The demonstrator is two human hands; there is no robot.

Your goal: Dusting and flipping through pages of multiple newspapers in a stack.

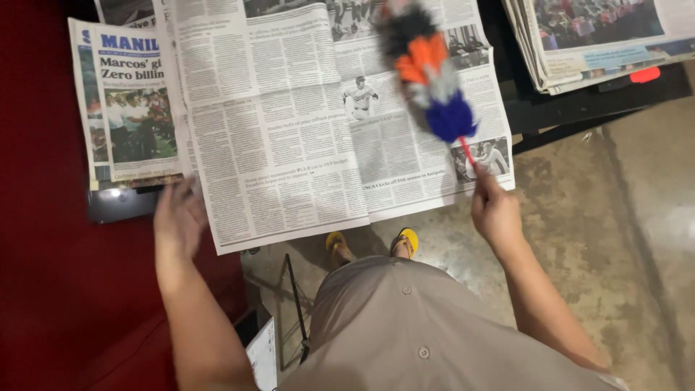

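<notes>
Feather duster held over an open newspaper.

The duster is clamped by its red handle in the right hand, above the newspaper's right half. The left hand lies open, fingers apart, at the sheet's lower left edge. A brisk sweep could likely lift or tear the overhanging sheet. The duster's tip is blurred; the support underneath is hidden.

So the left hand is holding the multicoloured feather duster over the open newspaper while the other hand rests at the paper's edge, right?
Not quite: the head view shows the right hand holding the multicoloured feather duster by its red handle over the open newspaper. The left hand is the one resting at the paper's lower left edge.
</notes>
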